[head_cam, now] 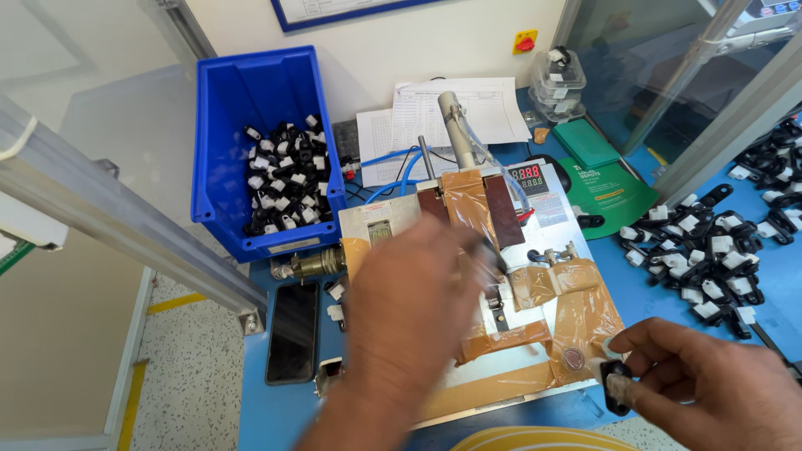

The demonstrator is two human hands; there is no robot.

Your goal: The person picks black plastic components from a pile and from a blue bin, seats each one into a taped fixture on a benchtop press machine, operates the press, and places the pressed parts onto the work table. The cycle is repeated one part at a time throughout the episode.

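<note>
**Hands at the taped press fixture**

Right now the left hand (409, 309) hangs blurred over the middle of a small metal fixture (535, 250) wrapped in brown tape, back to the camera; whether its fingers are apart or closed on anything cannot be told. The right hand (702, 376), at the near right edge of the fixture, pinches a small black clip with a pale end (616, 386) between thumb and fingers, closed on it.

The fixture stands on a blue worktop (276, 418), with a grey cylinder (455, 125) rising at its far side and a small red digital readout (528, 177) just right of that. A blue bin (242, 100) far left holds a heap of black and white parts (284, 179). A dark phone (292, 332) lies flat near the left of the fixture. More black and white clips (702, 250) lie loose at the right. Papers (468, 108) lean against the far wall, and green pads (601, 167) lie to their right.
</note>
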